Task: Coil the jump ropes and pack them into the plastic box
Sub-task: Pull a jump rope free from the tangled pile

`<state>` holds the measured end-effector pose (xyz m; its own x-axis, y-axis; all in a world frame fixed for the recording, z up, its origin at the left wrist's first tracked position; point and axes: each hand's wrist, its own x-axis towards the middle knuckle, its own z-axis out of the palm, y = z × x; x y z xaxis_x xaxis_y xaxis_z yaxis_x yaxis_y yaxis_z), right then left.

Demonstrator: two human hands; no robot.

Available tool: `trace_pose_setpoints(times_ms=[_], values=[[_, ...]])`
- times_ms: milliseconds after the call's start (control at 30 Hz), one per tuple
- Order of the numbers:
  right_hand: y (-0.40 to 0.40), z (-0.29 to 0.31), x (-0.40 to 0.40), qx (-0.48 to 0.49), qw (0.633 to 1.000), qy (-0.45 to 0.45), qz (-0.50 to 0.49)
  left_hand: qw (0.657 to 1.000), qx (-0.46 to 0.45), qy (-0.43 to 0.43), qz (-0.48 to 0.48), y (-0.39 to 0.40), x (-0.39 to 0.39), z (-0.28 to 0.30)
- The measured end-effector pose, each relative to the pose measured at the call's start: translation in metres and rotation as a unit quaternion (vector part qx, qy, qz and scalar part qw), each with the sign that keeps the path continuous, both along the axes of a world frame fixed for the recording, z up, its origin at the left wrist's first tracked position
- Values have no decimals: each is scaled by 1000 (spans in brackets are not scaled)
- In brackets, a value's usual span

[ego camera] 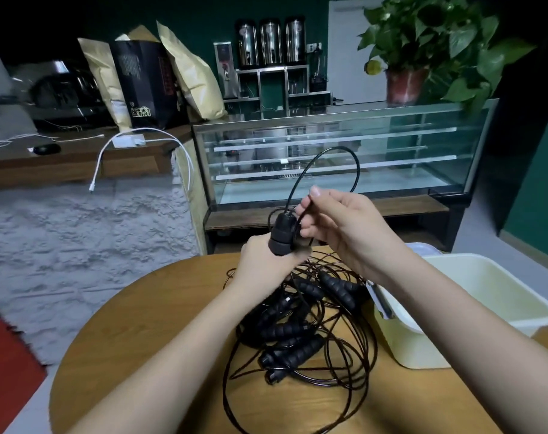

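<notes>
Tangled jump ropes [301, 333] on table [147, 324]; plastic box [473, 296] beside, nothing visible inside

A café is suggested: a glass display case [335, 158] is seen, with three steel dispensers [271, 42] behind it and coffee bags [191, 73] left of it.

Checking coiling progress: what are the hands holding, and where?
The left hand grips black handles around their lower part; the right hand pinches the black cord just above them.
</notes>
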<state>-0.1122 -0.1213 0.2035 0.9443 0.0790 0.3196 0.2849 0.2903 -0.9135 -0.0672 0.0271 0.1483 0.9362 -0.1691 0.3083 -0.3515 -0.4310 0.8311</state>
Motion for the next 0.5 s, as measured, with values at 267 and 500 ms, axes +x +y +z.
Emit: trace_pose_setpoints(times_ms=[267, 500], values=[[-24, -25, 0, 16, 999, 43, -22, 990, -138, -4, 5, 19, 9, 25], [-11, -76, 18, -315, 945, 25, -83, 961, -265, 41, -73, 22, -7, 59]])
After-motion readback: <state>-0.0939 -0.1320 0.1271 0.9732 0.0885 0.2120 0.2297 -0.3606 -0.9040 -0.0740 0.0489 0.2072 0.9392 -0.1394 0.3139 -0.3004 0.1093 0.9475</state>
